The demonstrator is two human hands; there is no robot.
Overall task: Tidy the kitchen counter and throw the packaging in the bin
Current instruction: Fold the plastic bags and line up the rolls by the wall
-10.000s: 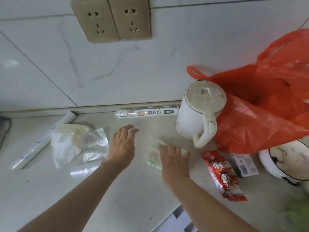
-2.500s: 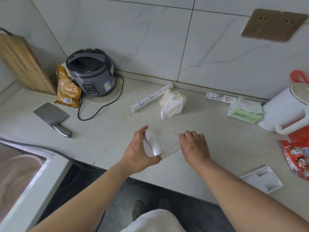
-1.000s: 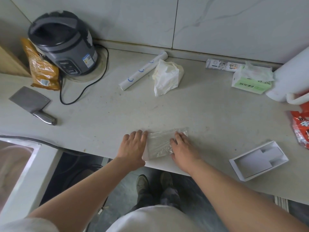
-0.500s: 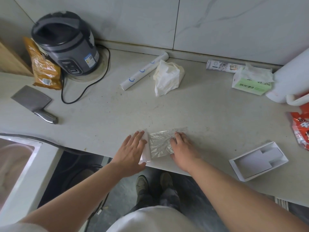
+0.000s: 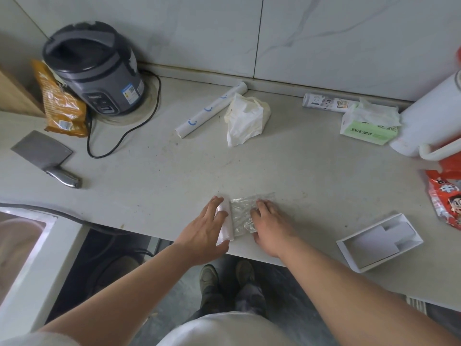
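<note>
A clear plastic bag (image 5: 241, 216) lies flat at the counter's front edge, its left end rolled into a white tube (image 5: 225, 224). My left hand (image 5: 203, 233) rests on that roll with straight fingers. My right hand (image 5: 270, 223) presses the bag's right part flat with spread fingers. Further back lie a crumpled white bag (image 5: 245, 119), a white paper roll with blue marks (image 5: 212, 109), a printed film roll (image 5: 324, 103) and a green tissue pack (image 5: 369, 127). An empty white box tray (image 5: 379, 242) sits at the right front, a red snack packet (image 5: 446, 198) at the right edge.
A grey rice cooker (image 5: 93, 71) with a black cord stands back left, next to an orange snack bag (image 5: 58, 101) and a cleaver (image 5: 45, 156). A white kettle (image 5: 434, 121) stands at the right. A sink (image 5: 20, 245) lies at the lower left. My feet show below the counter edge.
The left hand has rolled the bag's left end further to the right, so the flat part is shorter. The right hand keeps pressing the bag in place.
</note>
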